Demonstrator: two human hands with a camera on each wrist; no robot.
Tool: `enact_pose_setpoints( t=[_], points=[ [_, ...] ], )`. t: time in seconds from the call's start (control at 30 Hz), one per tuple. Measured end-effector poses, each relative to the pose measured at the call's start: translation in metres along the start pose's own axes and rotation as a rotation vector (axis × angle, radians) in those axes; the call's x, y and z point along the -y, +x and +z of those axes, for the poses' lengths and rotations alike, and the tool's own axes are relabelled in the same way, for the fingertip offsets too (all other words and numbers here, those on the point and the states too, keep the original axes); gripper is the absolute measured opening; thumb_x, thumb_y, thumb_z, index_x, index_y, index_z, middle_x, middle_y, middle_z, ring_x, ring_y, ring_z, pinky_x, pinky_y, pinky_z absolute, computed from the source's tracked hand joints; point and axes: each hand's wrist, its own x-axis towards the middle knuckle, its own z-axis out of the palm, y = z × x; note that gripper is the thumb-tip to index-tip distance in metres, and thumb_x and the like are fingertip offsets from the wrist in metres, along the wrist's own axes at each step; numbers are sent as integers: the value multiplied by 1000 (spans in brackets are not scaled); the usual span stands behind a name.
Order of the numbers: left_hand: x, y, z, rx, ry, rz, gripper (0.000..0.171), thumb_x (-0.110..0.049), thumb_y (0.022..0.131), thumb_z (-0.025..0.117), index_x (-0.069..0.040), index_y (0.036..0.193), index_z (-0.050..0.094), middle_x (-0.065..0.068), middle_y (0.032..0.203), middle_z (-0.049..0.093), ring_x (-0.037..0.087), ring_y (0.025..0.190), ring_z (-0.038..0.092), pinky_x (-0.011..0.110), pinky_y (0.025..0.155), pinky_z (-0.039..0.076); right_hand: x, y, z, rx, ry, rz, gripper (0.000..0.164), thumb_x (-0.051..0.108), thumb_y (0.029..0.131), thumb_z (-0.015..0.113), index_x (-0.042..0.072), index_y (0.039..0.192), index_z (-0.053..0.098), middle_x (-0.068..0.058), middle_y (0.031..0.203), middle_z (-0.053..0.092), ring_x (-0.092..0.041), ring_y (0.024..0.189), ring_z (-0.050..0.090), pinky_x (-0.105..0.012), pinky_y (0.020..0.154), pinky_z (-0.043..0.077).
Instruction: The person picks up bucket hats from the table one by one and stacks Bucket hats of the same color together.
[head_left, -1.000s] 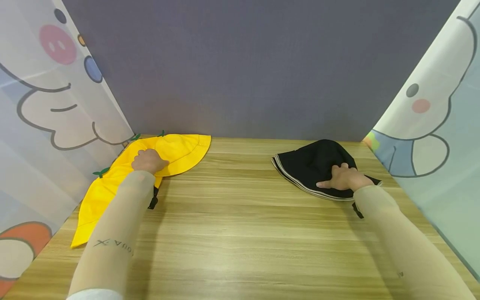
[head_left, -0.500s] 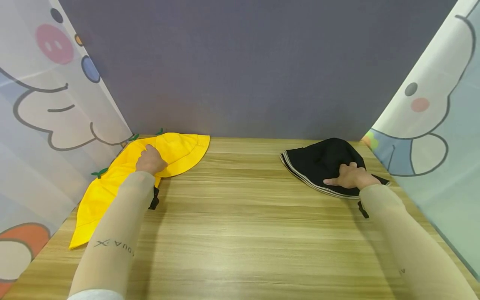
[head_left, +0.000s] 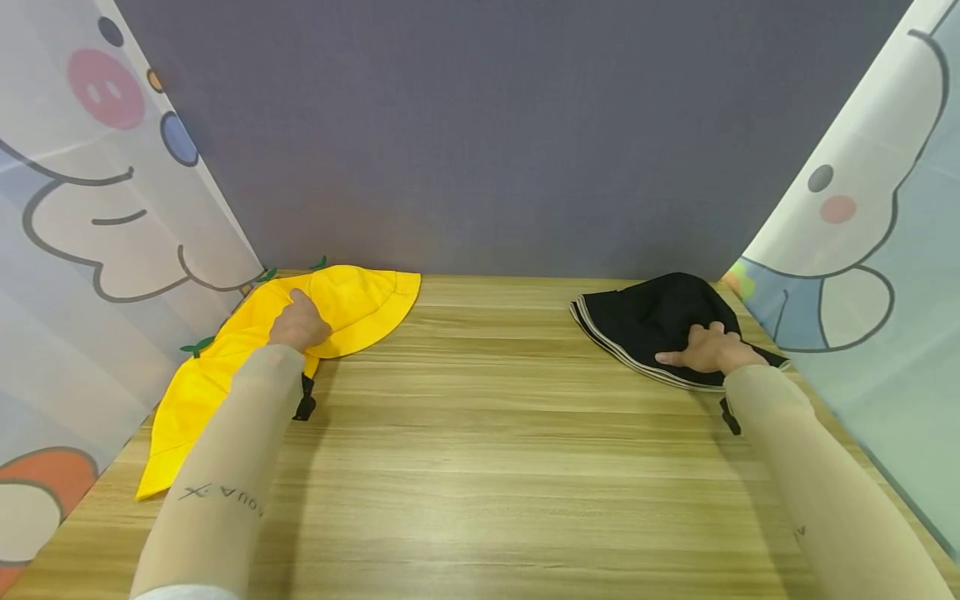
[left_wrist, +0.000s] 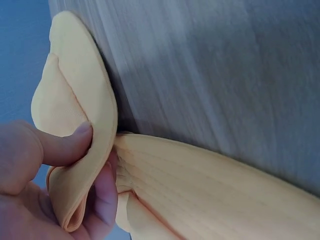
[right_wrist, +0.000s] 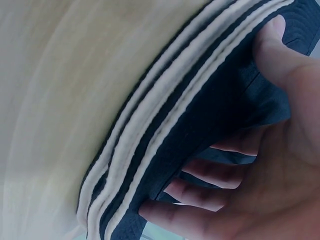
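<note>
At the far left of the table, yellow bucket hats (head_left: 367, 304) with green leaf sprouts overlap in a row. My left hand (head_left: 298, 321) pinches the folded brim of the right-hand yellow hat; the left wrist view shows my thumb (left_wrist: 75, 142) on top and fingers beneath the brim. Toward the far right lie stacked black bucket hats (head_left: 645, 317), their layered brims (right_wrist: 165, 107) edged in white. On them rests my right hand (head_left: 708, 346), fingers spread and touching the cloth, with the thumb near the brim in the right wrist view.
A wood-grain table (head_left: 480, 467) spans the space between the hats. Behind it stands a grey panel (head_left: 495, 142). Cartoon-printed curtains flank both sides, left (head_left: 67, 350) and right (head_left: 915, 375). Black strap buckles (head_left: 305, 400) hang out beside the yellow hats.
The black hats have slid right and slightly back along with my right hand. My left hand and the yellow hats have barely moved.
</note>
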Motion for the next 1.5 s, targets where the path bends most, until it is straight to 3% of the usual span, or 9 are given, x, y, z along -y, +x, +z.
enact_pose_setpoints(
  t=[0.3, 0.5, 0.7, 0.9, 1.07, 1.23, 1.5],
  points=[
    [-1, -4, -7, 63, 14, 90, 80, -18, 99, 63, 12, 146, 6, 32, 105, 57, 38, 83, 55, 43, 72, 48, -3, 5, -1, -20, 7, 42, 115, 73, 93, 51, -18, 152, 13, -49, 145, 6, -74, 128, 16, -85, 93, 27],
    [-4, -5, -10, 99, 30, 145, 82, -18, 101, 61, 9, 152, 2, 33, 109, 59, 36, 81, 55, 41, 71, 46, -7, 8, 1, -34, 34, 46, 115, 73, 94, 50, -17, 153, 8, -50, 146, 3, -74, 129, 14, -84, 95, 26],
    [-8, -3, -9, 112, 42, 186, 81, -17, 103, 57, 6, 155, -1, 31, 109, 61, 32, 75, 55, 39, 68, 45, -1, 6, 2, -114, 3, 39, 104, 67, 96, 54, -19, 147, 26, -52, 141, 19, -72, 125, 21, -79, 95, 31],
    [-11, -2, -5, 111, 56, 229, 76, -16, 104, 54, 5, 155, 1, 32, 112, 60, 33, 77, 57, 40, 72, 46, 22, 5, 6, -254, -79, 36, 71, 47, 99, 61, -18, 126, 54, -47, 123, 44, -65, 111, 39, -71, 88, 39],
    [-18, -3, -1, 98, 82, 276, 72, -16, 103, 55, 5, 152, 6, 32, 109, 61, 35, 79, 57, 43, 74, 45, 44, 2, 8, -357, -87, -17, 52, 31, 99, 63, -17, 118, 59, -43, 114, 51, -62, 104, 46, -68, 81, 44],
    [-23, -4, 2, 93, 88, 317, 70, -16, 103, 56, 4, 151, 8, 32, 109, 61, 34, 79, 57, 42, 74, 45, 63, 2, 8, -394, -90, -52, 54, 31, 99, 63, -16, 125, 56, -42, 118, 51, -61, 107, 47, -70, 82, 45],
    [-26, -3, 8, 97, 78, 392, 61, -17, 103, 57, -2, 144, 15, 24, 94, 61, 33, 74, 55, 41, 70, 42, 91, 11, 2, -347, -16, -125, 72, 38, 100, 62, -13, 146, 41, -40, 138, 43, -60, 125, 40, -72, 94, 41]
  ],
)
